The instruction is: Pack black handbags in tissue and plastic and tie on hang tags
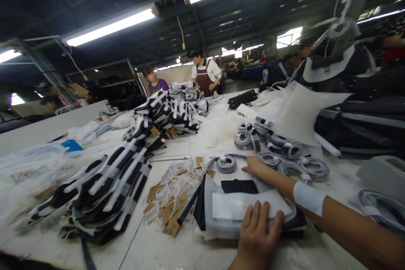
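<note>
A folded black bag (199, 215) lies in front of me, wrapped in clear film, with a white foam sheet (228, 206) on top. My left hand (259, 230) rests flat on its near right part, fingers spread over the sheet. Beyond it, at the bag's far edge, my right hand (256, 166) reaches in from the right; its fingertips are mostly hidden, so its grip is unclear. A dark strap (210, 163) curves from the bag's left side toward that hand. Just left of the right hand sits a coiled grey strap (226, 163).
Brown cardboard tags with white strings (175, 198) lie left of the bag. Stacked black bags with white-wrapped handles (117, 181) stand farther left. More strap coils (284, 147) and white sheets (294, 109) are at right. Two people, one in a brown apron (207, 76), stand across the table.
</note>
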The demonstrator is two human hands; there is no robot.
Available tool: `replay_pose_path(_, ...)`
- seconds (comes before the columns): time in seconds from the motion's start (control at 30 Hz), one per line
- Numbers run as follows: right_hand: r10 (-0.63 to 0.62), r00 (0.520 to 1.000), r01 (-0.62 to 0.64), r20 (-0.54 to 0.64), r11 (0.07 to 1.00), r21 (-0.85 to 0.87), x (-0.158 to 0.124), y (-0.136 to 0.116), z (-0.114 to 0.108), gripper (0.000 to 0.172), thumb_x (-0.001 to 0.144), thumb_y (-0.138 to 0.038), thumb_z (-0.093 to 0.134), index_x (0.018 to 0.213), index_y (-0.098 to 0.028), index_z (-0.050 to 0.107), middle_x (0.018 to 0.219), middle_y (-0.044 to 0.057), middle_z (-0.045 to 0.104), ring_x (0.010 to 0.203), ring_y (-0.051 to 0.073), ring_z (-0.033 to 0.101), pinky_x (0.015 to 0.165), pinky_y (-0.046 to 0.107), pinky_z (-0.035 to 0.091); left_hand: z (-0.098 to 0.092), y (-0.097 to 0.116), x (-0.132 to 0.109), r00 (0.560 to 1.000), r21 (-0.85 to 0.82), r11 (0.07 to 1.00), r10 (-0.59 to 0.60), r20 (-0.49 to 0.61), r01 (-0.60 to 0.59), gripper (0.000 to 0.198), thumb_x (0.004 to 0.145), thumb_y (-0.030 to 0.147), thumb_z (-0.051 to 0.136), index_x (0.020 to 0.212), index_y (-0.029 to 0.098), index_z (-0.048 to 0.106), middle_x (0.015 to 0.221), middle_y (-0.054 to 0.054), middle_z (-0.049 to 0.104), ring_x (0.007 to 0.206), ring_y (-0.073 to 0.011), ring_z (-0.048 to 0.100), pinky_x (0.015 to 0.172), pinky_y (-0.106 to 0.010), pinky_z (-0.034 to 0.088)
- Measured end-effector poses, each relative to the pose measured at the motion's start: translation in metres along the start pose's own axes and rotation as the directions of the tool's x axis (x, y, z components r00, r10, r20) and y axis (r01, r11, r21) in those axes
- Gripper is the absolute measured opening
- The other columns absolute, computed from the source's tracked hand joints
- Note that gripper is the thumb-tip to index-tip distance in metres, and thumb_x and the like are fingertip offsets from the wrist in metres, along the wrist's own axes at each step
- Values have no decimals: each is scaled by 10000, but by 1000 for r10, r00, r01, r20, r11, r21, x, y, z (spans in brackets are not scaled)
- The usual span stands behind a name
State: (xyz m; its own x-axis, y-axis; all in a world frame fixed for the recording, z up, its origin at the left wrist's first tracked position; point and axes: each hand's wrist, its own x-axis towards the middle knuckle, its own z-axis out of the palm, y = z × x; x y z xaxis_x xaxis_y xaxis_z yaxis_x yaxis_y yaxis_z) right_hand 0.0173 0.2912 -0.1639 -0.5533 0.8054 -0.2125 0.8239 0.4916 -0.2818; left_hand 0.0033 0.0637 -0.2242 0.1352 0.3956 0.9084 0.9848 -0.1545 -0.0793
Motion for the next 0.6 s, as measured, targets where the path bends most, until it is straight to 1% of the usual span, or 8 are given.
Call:
replay_pose_path(0.1, 98, 990, -107, 105, 991, 78, 7, 1, 2, 323, 960, -354, 657, 1216, -159, 626, 1239, 97, 634, 1063, 238, 643, 904, 446, 565, 1, 3, 0, 999, 0, 1000, -25, -30, 25, 257, 996, 303, 563, 1207, 325, 709, 1174, -1, 757, 1069, -198, 727, 861, -321, 625)
replay_pose_path(0.17, 124, 978, -151, 169, 975, 161, 8, 4, 1, 289, 967, -360, 646, 1180, -165, 642, 1203, 84, 649, 1021, 225, 652, 875, 417, 575, 2, 4, -1, 999, -6, 999, -34, -25, 34, 256, 996, 305, 564, 1206, 320, 709, 1171, -7, 758, 1070, -202, 728, 860, -323, 626)
replay_pose_path(0.23, 123, 968, -180, 217, 947, 267, 4, 8, -2, 266, 977, -369, 630, 1149, -167, 649, 1151, 71, 663, 957, 202, 662, 826, 384, 586, 4, 4, -2, 999, -10, 999, -37, -15, 37, 257, 989, 296, 576, 1209, 317, 706, 1172, -12, 758, 1079, -209, 725, 874, -331, 623)
replay_pose_path(0.33, 77, 964, -188, 256, 875, 447, -5, 16, -7, 268, 992, -380, 607, 1138, -158, 638, 1080, 60, 672, 878, 173, 665, 762, 353, 591, 5, 4, -5, 999, -16, 999, -40, -12, 40, 262, 982, 278, 583, 1215, 315, 700, 1187, -17, 752, 1099, -215, 717, 897, -344, 617)
replay_pose_path(0.43, -10, 965, -157, 262, 778, 608, -17, 26, -16, 257, 993, -381, 604, 1080, -142, 641, 991, 41, 674, 804, 154, 659, 715, 329, 581, 5, 4, -8, 999, -24, 999, -33, 25, 33, 284, 982, 274, 582, 1247, 309, 680, 1225, -29, 737, 1127, -222, 706, 922, -348, 606)
replay_pose_path(0.5, -66, 971, -118, 231, 706, 698, -25, 31, -23, 252, 964, -370, 646, 1065, -140, 635, 931, 30, 673, 769, 141, 650, 694, 298, 565, 6, 4, -10, 998, -23, 999, -29, 54, 30, 298, 980, 281, 589, 1266, 312, 667, 1250, -33, 726, 1152, -225, 694, 944, -351, 595)
replay_pose_path(0.53, -87, 975, -96, 206, 669, 737, -29, 32, -26, 278, 934, -368, 683, 1086, -143, 628, 905, 25, 671, 764, 136, 646, 690, 279, 554, 6, 4, -11, 998, -20, 999, -29, 63, 31, 301, 981, 285, 590, 1272, 316, 662, 1259, -32, 722, 1163, -224, 688, 955, -351, 589)
replay_pose_path(0.6, -118, 982, -46, 145, 598, 800, -38, 34, -32, 426, 857, -375, 760, 1188, -160, 598, 877, 15, 665, 785, 132, 647, 701, 249, 538, 6, 4, -13, 997, -14, 999, -28, 75, 29, 305, 985, 287, 586, 1279, 325, 655, 1273, -27, 714, 1180, -218, 678, 970, -348, 579)
